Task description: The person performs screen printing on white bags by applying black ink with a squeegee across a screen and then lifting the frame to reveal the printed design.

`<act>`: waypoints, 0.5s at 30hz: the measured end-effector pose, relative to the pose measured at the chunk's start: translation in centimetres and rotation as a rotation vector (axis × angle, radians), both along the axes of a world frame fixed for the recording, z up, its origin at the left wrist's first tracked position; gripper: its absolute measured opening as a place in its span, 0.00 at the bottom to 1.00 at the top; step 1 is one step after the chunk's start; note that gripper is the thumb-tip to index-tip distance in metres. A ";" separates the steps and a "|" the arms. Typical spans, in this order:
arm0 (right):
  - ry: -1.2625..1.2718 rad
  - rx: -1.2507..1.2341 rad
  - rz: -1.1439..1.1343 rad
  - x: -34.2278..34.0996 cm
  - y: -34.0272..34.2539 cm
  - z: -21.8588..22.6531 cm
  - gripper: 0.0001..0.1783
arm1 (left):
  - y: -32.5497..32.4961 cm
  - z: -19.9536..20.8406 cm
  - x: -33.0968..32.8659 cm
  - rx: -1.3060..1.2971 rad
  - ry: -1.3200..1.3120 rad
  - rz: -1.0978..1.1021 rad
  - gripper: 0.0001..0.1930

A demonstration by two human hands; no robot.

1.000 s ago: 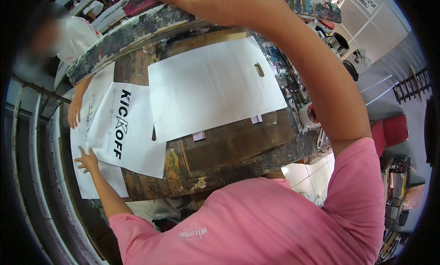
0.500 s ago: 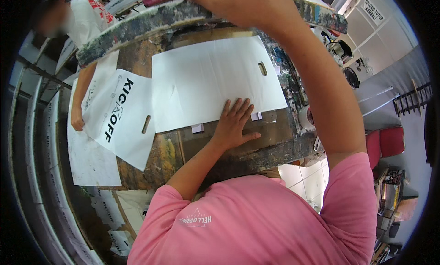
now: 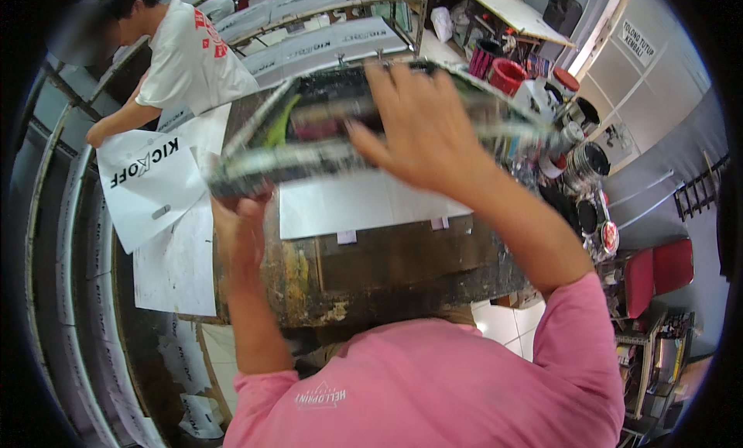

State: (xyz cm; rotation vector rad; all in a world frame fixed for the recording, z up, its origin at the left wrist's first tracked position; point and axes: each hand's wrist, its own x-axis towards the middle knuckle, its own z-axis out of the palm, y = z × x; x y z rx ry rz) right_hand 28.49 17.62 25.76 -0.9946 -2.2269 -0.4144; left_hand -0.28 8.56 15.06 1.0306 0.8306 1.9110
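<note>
A paint-stained screen-printing frame (image 3: 298,163) stands tilted over the table, blurred by motion. My left hand (image 3: 241,230) grips its near left corner, fingers partly hidden by the wood. Over the frame, my right hand (image 3: 426,127) has its thumb and fingers apart, somewhat blurred. Just left of it, inside the frame, are a dark reddish bar (image 3: 319,127), too smeared to name surely, and a streak of green ink (image 3: 282,124). Beneath the frame lies a blank white bag (image 3: 371,204), its far part covered.
At the left, a co-worker (image 3: 190,57) holds up a white bag with black print (image 3: 151,188). Racks (image 3: 66,216) with printed sheets line the left side. Ink pots (image 3: 586,163) crowd the table's right end. A red chair (image 3: 658,274) stands farther right.
The frame has come down over the blank bag. My left hand has gone from the bag to the frame's corner; my right hand has lowered. The co-worker has lifted the printed bag away leftward.
</note>
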 end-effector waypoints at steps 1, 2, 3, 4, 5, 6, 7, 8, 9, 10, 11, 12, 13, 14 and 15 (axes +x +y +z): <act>-0.054 -0.012 0.039 0.9 -0.9 -2.2 0.34 | -1.3 -0.4 -0.2 -0.173 0.157 0.055 0.41; -0.193 -0.210 0.079 2.0 -1.1 -3.4 0.31 | -2.8 -1.1 -0.2 -0.342 0.292 0.120 0.42; -0.242 -0.289 0.198 2.9 -1.3 -4.1 0.29 | -3.7 -2.2 -0.1 -0.446 0.420 0.240 0.42; -0.316 -0.505 0.261 3.0 -1.6 -5.0 0.28 | -4.5 -3.3 0.0 -0.548 0.443 0.208 0.42; -0.303 -0.628 0.351 2.9 -1.8 -5.8 0.26 | -5.6 -4.9 0.6 -0.551 0.511 0.267 0.43; -0.345 -0.659 0.361 2.9 -1.8 -6.4 0.25 | -6.3 -6.4 0.8 -0.571 0.569 0.289 0.44; -0.398 -0.691 0.346 2.5 -1.6 -7.1 0.23 | -7.1 -8.0 1.1 -0.592 0.627 0.311 0.46; -0.421 -0.842 0.311 2.2 -1.2 -8.0 0.23 | -7.5 -9.5 1.1 -0.628 0.673 0.295 0.48; -0.332 -0.883 0.293 1.8 -0.5 -9.4 0.25 | -7.9 -10.9 1.2 -0.657 0.712 0.275 0.51; -0.178 -0.773 0.322 1.3 0.9 -11.2 0.25 | -8.2 -12.3 1.1 -0.689 0.825 0.307 0.54; -0.098 -0.759 0.276 1.2 2.5 -13.1 0.26 | -8.5 -13.4 1.0 -0.711 0.939 0.334 0.57; -0.104 -0.631 0.249 1.2 5.1 -14.9 0.28 | -8.6 -14.3 0.8 -0.761 1.071 0.352 0.60; -0.080 -0.455 0.279 0.6 8.4 -16.7 0.28 | -8.7 -15.0 0.7 -0.711 1.054 0.362 0.62; -0.099 -0.313 0.287 0.3 12.0 -18.1 0.28 | -8.7 -15.5 0.6 -0.686 1.056 0.368 0.63; -0.113 -0.230 0.265 -0.3 15.5 -19.4 0.28 | -8.7 -15.8 0.5 -0.695 1.068 0.358 0.64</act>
